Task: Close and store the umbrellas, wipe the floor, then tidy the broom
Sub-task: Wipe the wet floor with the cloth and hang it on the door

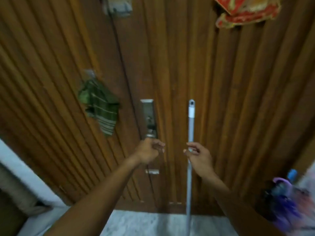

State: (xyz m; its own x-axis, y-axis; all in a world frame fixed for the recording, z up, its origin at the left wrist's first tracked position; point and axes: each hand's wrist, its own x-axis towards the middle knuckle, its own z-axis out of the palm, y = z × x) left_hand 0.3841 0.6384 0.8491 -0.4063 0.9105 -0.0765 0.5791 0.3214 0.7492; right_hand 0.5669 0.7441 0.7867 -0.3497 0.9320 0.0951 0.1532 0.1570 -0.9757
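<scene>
Ribbed wooden door [221,82]. One broom pole [190,130] upright, right hand [199,155] pinching mid-shaft, cap above. Left hand [148,150] curled, hold unclear. Two umbrella handles [279,181] lower right, blurred.

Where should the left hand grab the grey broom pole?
On the bare shaft of the broom pole, above the right hand and below the white collar, coming from the left: it stands upright and slim, so a sideways wrap fits.

No legible text anywhere; red-gold hanging ornament [247,11] on door [170,65] (pattern too blurred to read).
</scene>
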